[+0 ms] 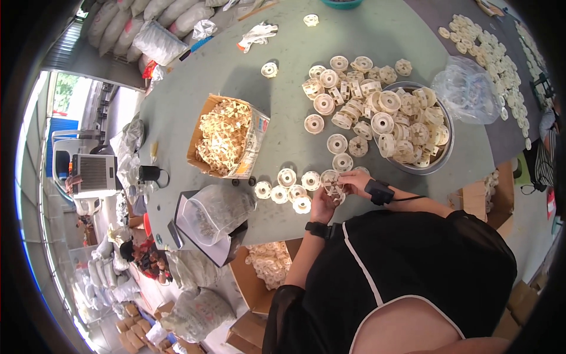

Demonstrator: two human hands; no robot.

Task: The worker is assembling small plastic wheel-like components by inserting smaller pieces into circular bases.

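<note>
Near the table's front edge, my left hand (322,206) and my right hand (356,182) are closed together round a cream plastic wheel-shaped part (331,179). My fingers cover some of it, and its finer details are too small to make out. Left of my hands lies a small group of round cream wheels (286,177), flat on the green table (236,71). Two more, including this wheel (342,162), lie just beyond the held part. A black band circles my left wrist, and a black device sits on my right wrist.
To the right, a metal bowl (449,138) brims with wheels, and more are heaped beside it. A cardboard box (252,144) of small cream pieces stands left, behind a clear plastic tub (215,215). Beyond the bowl is a clear plastic bag (466,88); a white glove (257,36) lies farther back.
</note>
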